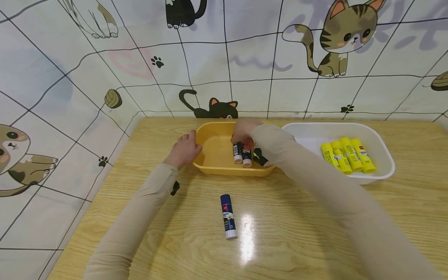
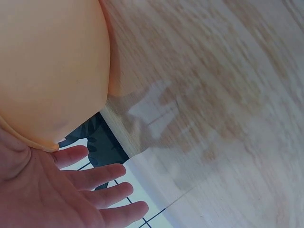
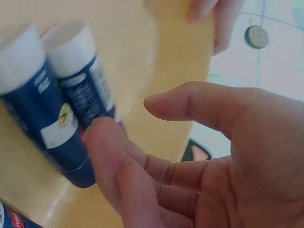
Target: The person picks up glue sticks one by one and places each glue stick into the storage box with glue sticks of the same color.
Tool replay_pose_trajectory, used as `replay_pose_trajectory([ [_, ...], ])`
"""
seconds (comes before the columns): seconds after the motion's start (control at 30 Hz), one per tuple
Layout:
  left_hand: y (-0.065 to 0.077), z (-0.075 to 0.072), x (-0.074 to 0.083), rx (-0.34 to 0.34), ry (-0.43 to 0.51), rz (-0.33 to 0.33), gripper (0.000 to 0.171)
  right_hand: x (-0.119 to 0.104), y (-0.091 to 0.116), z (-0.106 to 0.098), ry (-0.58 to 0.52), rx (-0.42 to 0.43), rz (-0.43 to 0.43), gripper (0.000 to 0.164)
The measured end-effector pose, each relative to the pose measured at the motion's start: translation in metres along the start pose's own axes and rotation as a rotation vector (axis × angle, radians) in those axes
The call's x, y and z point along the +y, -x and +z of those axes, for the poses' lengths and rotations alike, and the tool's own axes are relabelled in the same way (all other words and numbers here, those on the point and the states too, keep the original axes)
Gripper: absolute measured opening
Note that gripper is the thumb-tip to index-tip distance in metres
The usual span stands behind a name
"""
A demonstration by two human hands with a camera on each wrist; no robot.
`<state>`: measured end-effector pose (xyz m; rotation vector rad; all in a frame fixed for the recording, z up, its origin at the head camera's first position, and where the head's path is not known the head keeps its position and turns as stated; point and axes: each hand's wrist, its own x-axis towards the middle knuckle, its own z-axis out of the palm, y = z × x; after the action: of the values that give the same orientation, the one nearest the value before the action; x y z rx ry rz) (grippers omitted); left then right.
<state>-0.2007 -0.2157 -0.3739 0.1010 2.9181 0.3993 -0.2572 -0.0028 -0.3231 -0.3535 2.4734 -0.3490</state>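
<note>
My left hand (image 1: 183,149) rests at the left rim of the orange tub (image 1: 213,170), its fingers (image 2: 102,178) straight along the outside. Inside the tub, two navy glue sticks (image 1: 247,157) with white ends lie side by side. Over them reaches my right hand (image 3: 190,156), the thumb apart from the fingers and nothing between; its fingertips overlap the nearer sticks in the right wrist view. Part of another navy stick (image 3: 16,219) shows in that view's lower left corner. A single navy glue stick (image 1: 228,217) lies on the table in front of the tub.
To the right stands a white tub (image 1: 388,165) with several yellow glue sticks (image 1: 350,155) in a row. My right sleeve (image 1: 315,179) crosses in front of it. Behind the wooden table (image 1: 168,241) rises a wall covering with cat drawings (image 1: 217,109).
</note>
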Motion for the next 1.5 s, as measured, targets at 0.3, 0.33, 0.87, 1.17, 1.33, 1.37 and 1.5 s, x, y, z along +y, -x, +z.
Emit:
replay_pose_trajectory([
  [0.3,0.003,-0.002,0.001,0.014,-0.016,0.023,0.051,-0.006,0.029,0.000,0.121,-0.008,-0.123,0.030],
  [0.33,0.004,-0.002,0.001,0.019,-0.017,0.029,0.051,-0.007,0.033,0.000,0.136,-0.011,-0.131,0.029],
  [0.87,0.004,0.000,0.001,0.031,-0.018,0.041,0.048,-0.018,0.086,0.019,0.189,0.022,-0.283,0.031],
  [1.17,0.004,-0.002,0.003,0.020,-0.020,0.026,0.048,-0.008,0.103,0.058,0.193,0.062,-0.379,0.029],
  [1.33,0.005,-0.003,0.004,0.016,-0.015,0.024,0.048,-0.007,0.109,0.086,0.202,0.049,-0.399,0.031],
  [1.37,0.005,-0.003,0.004,0.015,-0.015,0.024,0.049,-0.007,0.109,0.091,0.209,0.053,-0.399,0.032],
  [1.5,0.006,-0.002,0.004,0.012,-0.016,0.023,0.049,-0.010,0.113,0.109,0.224,0.078,-0.401,0.038],
])
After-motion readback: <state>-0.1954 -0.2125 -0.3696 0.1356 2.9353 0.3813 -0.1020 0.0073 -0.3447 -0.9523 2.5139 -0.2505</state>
